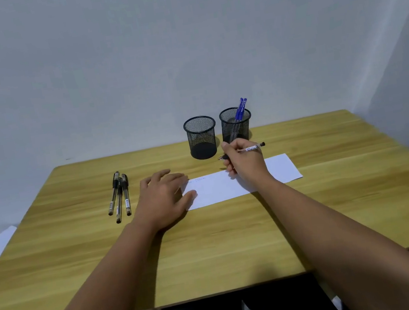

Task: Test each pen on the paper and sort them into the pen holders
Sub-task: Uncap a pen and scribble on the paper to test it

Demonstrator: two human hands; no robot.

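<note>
Right hand [247, 164] grip grasps a black pen [251, 148] above the paper [240, 182]; left hand [164, 196] lies released, flat on it. Testing step; next likely touch tip down and scribble.

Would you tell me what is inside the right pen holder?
Two blue-capped pens lean in the right holder, their caps above its rim. Their clear barrels show through the mesh; the tips are hidden behind the right hand.

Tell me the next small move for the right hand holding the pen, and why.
Probably lower the black-capped clear pen in the right hand tip-down onto the white paper strip and scribble. Its tip sits above the far edge, not on the sheet, while the left hand pins the paper's left end.
</note>
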